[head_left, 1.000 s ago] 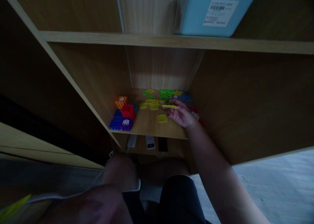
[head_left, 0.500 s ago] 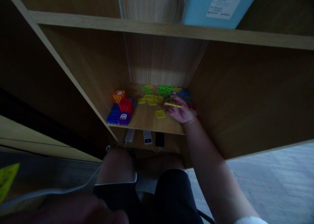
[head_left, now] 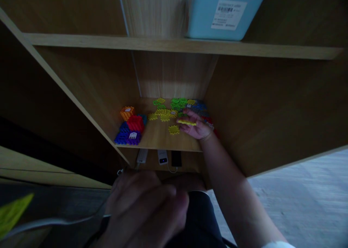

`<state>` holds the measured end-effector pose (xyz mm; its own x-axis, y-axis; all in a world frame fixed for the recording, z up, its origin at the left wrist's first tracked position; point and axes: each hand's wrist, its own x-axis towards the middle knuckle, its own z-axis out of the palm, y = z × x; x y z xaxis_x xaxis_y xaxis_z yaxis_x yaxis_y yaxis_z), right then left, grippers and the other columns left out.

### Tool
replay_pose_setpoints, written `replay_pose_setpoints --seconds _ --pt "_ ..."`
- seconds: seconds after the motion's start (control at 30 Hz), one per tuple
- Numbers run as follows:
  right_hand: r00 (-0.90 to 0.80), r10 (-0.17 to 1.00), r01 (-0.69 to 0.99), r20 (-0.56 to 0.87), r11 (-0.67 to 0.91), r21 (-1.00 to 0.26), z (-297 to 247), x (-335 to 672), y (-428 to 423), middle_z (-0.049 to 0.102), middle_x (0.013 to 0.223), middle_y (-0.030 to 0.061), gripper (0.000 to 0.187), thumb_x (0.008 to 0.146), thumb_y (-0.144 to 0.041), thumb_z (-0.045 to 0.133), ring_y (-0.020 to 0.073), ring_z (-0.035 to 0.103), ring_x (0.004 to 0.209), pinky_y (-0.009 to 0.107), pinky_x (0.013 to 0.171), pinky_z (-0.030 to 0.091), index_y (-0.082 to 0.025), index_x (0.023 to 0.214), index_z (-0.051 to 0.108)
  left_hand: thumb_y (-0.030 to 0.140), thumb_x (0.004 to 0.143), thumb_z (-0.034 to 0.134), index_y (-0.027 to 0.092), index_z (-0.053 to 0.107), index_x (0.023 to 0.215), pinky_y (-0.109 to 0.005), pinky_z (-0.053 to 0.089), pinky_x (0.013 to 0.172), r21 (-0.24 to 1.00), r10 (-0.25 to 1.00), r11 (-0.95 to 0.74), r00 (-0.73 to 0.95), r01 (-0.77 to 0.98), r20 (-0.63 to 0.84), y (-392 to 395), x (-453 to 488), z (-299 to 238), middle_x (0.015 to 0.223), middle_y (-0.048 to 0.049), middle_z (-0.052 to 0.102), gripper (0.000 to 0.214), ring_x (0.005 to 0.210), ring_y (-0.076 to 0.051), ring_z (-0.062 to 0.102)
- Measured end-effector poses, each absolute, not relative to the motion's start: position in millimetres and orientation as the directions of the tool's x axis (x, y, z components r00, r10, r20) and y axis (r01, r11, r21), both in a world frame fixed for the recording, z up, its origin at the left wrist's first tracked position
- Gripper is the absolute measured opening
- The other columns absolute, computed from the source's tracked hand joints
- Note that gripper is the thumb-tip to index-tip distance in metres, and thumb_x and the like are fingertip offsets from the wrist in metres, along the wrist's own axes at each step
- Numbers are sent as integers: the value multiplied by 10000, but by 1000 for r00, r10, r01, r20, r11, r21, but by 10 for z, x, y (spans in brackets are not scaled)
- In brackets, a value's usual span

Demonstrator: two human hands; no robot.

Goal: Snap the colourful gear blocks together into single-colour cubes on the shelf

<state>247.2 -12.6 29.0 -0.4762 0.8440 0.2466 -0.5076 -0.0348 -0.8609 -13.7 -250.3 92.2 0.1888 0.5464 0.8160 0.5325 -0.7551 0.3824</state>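
Note:
On the middle shelf (head_left: 157,141), my right hand (head_left: 197,129) is closed on a yellow interlocking tile (head_left: 187,123), seen edge-on between thumb and fingers. Just left of it, another yellow tile (head_left: 174,129) with toothed edges lies flat. Further back are joined yellow tiles (head_left: 165,114) and a green pile (head_left: 178,103). My left hand (head_left: 144,213) is large and blurred in the foreground, over my lap. Its fingers are curled; whatever they hold, if anything, is hidden.
Orange (head_left: 127,112), red (head_left: 135,123) and purple (head_left: 133,137) toothed blocks are grouped at the shelf's left. A light-blue bin (head_left: 201,16) stands above. Below lie a white device (head_left: 162,156) with a cable and a dark phone-like one (head_left: 176,158). A yellow sheet (head_left: 15,213) shows lower left.
My left hand has come up and rightward from the lower left edge, over my lap. The view has tilted slightly. My right hand keeps hold of the yellow tile near the same place.

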Motion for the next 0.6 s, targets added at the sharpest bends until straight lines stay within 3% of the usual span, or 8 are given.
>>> replay_pose_setpoints --seconds 0.1,0.2,0.37,0.6 --pt "-487 847 -484 215 -57 -873 278 2486 -130 823 1069 58 872 493 -650 1036 161 647 722 318 718 526 -304 1197 655 272 923 817 456 638 1497 -454 696 760 476 600 -712 94 516 795 -1876 140 857 1035 -35 797 629 869 -268 752" --pt "-525 825 -464 211 -69 -883 269 2486 -131 822 1065 62 831 526 -653 1025 189 712 796 317 725 550 -297 1184 663 308 958 821 347 659 1463 -383 663 769 574 645 -690 14 441 764 -1342 375 772 1143 -70 739 531 904 -223 710" --pt "-561 789 -488 251 -71 -870 272 2451 -142 803 1000 14 722 617 -603 1019 182 754 841 284 716 574 -291 1174 680 223 992 776 269 778 1100 -366 636 888 548 602 -777 112 310 790 -914 453 703 1133 -63 707 117 1066 -213 707" --pt "-604 743 -496 287 -68 -866 261 2439 -125 803 1013 13 662 710 -560 996 184 764 870 314 766 602 -272 1199 654 199 982 789 266 769 1028 -417 604 904 478 544 -821 174 314 821 -816 343 672 1033 -31 781 84 1017 -222 722"
